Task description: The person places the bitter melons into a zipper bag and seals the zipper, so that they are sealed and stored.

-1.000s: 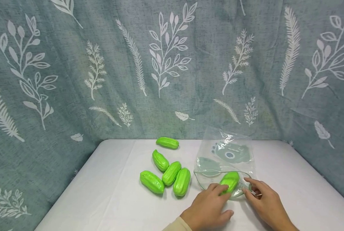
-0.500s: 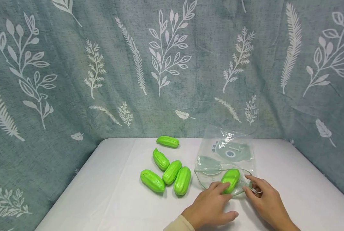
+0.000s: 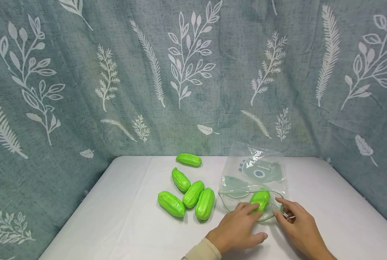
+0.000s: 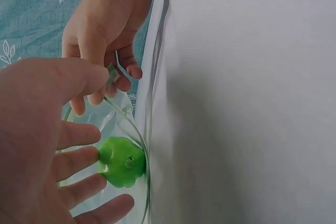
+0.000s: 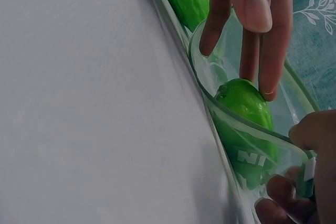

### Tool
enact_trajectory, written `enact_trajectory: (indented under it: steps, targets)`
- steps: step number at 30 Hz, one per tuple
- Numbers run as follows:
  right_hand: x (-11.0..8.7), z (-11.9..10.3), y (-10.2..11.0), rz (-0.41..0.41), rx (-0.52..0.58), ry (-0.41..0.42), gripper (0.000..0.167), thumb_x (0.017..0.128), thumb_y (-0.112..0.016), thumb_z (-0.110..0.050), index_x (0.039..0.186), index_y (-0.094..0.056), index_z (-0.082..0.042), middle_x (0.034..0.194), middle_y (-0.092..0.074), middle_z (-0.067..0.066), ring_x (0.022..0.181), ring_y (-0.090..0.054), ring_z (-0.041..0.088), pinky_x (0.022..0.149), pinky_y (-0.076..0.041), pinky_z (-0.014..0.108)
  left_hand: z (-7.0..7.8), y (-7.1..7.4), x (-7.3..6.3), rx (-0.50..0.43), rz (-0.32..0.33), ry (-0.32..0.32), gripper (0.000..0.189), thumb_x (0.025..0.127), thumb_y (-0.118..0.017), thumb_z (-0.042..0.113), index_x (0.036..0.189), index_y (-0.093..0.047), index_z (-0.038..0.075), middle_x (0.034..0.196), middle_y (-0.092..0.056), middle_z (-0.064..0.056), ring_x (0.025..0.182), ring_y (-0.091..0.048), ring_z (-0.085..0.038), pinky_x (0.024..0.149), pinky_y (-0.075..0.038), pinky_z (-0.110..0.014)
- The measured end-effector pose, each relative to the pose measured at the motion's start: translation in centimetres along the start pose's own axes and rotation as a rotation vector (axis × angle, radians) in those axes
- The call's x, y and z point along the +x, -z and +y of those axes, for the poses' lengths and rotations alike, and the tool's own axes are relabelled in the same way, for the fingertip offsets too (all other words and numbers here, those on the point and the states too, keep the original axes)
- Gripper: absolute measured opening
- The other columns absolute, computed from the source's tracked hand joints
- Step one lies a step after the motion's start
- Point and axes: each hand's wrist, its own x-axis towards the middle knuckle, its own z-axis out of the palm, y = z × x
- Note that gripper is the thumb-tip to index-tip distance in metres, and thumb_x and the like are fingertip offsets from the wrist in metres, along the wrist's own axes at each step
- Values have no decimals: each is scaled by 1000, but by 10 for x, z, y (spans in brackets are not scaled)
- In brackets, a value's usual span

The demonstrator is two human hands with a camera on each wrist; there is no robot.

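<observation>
A clear zip bag [image 3: 232, 182] with a pale green print lies at the table's right, its green-edged mouth spread toward me. Inside the mouth rests a bright green, ridged toy gourd [image 3: 261, 198]. My left hand [image 3: 235, 229] reaches into the opening, its extended fingertips touching the gourd's near end [image 4: 123, 162]. At the mouth's right corner, my right hand [image 3: 299, 224] pinches the bag's edge near a small white slider [image 5: 310, 174] between thumb and fingers. In the right wrist view, left-hand fingers [image 5: 268, 40] come down over the gourd behind the bag's front lip.
Several similar green toy gourds [image 3: 204, 204] lie on the white table [image 3: 122, 213] left of the bag. One gourd [image 3: 188, 159] is alone near the back edge. A grey-green leaf-patterned curtain [image 3: 193, 108] encloses the back and sides.
The gourd has shifted slightly farther into the bag, with my left fingers moving forward against it. My right hand has stayed at the bag's corner.
</observation>
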Motion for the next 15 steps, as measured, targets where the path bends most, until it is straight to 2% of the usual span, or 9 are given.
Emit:
enact_trajectory:
  steps: [7,15]
  targets:
    - [0,-1,-1,7,16,10,38,88,-78,-13,124,-68,-7,86,-55,-4,73,-55,1,62,-53,19,-2,-1,4,-6,21,11,54,96,-57,52,139,-59,18,147,-50,5,131,-46,-11,97,-45,-22]
    - [0,-1,-1,5,13,10,38,87,-79,-12,124,-68,-7,86,-54,-3,73,-56,1,62,-53,20,-1,-3,12,-14,11,34,56,97,-57,51,141,-58,17,148,-48,6,133,-45,-10,98,-45,-22]
